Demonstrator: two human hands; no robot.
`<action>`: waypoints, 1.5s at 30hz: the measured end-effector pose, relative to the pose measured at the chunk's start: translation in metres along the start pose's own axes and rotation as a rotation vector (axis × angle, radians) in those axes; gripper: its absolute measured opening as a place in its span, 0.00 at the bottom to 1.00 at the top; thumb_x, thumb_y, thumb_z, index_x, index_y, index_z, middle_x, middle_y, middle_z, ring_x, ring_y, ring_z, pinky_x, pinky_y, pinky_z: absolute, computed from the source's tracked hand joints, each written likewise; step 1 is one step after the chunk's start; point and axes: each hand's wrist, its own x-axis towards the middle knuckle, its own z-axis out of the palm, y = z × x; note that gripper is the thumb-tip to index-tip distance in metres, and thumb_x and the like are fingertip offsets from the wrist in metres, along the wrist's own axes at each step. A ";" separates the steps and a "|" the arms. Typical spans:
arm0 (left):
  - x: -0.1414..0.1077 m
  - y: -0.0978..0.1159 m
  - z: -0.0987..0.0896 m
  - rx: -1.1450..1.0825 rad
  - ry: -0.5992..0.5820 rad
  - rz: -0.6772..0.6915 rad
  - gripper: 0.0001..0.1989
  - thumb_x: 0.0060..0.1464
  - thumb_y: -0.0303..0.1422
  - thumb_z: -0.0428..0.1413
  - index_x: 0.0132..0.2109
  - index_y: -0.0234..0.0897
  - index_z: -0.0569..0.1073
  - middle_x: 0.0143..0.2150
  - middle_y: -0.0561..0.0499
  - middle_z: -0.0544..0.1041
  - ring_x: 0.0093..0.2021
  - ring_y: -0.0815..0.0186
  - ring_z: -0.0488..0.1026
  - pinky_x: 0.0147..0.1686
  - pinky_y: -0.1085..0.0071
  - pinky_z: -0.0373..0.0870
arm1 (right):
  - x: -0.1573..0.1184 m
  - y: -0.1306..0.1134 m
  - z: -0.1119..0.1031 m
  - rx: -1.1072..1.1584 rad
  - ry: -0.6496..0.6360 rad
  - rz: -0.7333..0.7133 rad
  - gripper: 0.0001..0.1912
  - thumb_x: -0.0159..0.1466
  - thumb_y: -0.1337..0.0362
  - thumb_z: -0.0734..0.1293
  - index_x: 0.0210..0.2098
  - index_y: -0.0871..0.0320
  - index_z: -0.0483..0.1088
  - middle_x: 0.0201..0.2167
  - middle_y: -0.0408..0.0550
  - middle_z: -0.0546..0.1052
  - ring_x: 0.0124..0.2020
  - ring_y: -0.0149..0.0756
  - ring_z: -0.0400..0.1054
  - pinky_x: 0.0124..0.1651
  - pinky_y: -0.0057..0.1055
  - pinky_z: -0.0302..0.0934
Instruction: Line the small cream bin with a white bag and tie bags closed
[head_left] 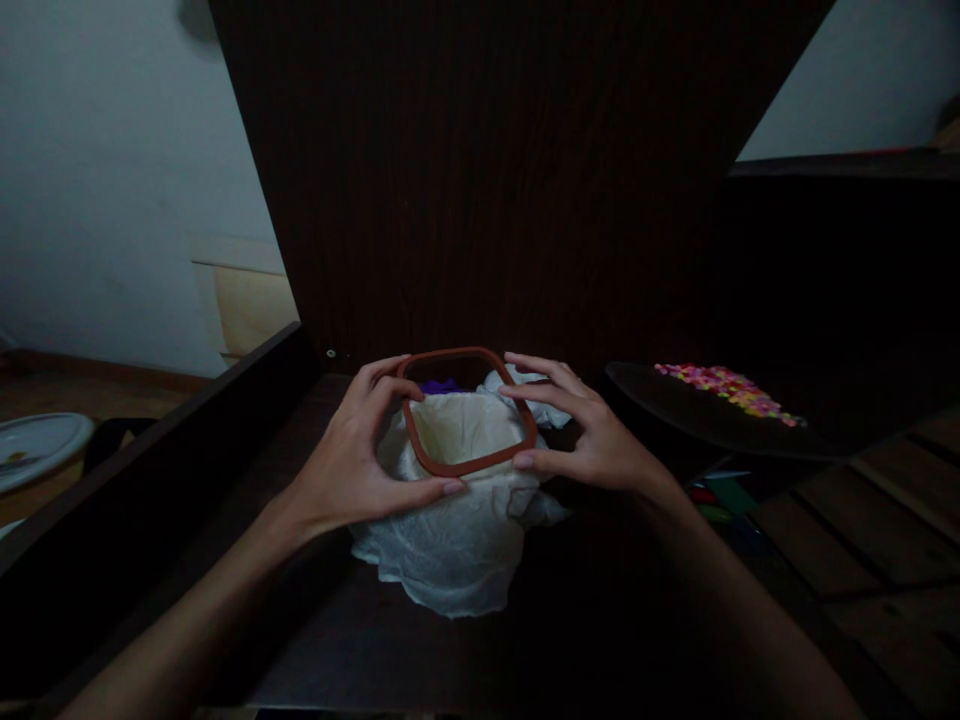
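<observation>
In the middle of the head view, a brown rounded-square rim frame point(480, 465) is between my two hands. My left hand point(352, 450) grips its left side, thumb along the near edge and fingers at the far left corner. On the right side, my right hand point(585, 430) holds it with the thumb and fingertips. Below the frame stands a bin lined with a whitish bag point(450, 550), its loose edges hanging down outside. The frame appears slightly tilted over the bag's opening; whether it touches all round cannot be seen. The bin's own walls are hidden.
The bin stands on a dark wooden surface point(322, 640) with a tall dark panel point(487, 180) behind. Something purple point(441, 386) lies behind the bag. To the right, a dark curved shelf point(675, 415) bears small pink and yellow pieces point(731, 390). A raised edge point(187, 440) runs along the left.
</observation>
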 end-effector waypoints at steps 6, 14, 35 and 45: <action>0.003 0.015 0.010 0.125 0.125 -0.034 0.35 0.41 0.57 0.68 0.47 0.38 0.69 0.58 0.37 0.67 0.63 0.42 0.67 0.59 0.44 0.69 | 0.002 -0.022 0.014 -0.215 0.105 -0.197 0.09 0.65 0.65 0.72 0.45 0.53 0.80 0.54 0.54 0.74 0.56 0.48 0.61 0.57 0.52 0.63; 0.006 0.004 0.002 0.100 0.128 0.006 0.37 0.45 0.59 0.66 0.53 0.38 0.71 0.55 0.41 0.68 0.57 0.47 0.70 0.56 0.48 0.73 | 0.008 -0.021 0.009 -0.155 0.133 -0.246 0.09 0.67 0.72 0.67 0.40 0.55 0.79 0.44 0.52 0.75 0.49 0.45 0.63 0.51 0.47 0.63; -0.003 -0.017 0.013 -0.415 -0.181 -0.187 0.45 0.40 0.44 0.73 0.63 0.42 0.64 0.64 0.38 0.70 0.63 0.45 0.70 0.64 0.43 0.66 | -0.009 0.030 0.009 0.143 -0.052 -0.051 0.09 0.68 0.66 0.67 0.40 0.50 0.81 0.52 0.50 0.70 0.58 0.45 0.66 0.61 0.56 0.60; -0.012 -0.015 0.020 -0.263 -0.144 -0.164 0.46 0.39 0.49 0.73 0.62 0.41 0.64 0.63 0.38 0.69 0.63 0.45 0.69 0.63 0.42 0.66 | -0.017 0.038 0.022 0.243 -0.133 0.058 0.38 0.65 0.45 0.70 0.69 0.49 0.58 0.70 0.57 0.60 0.72 0.52 0.53 0.71 0.57 0.48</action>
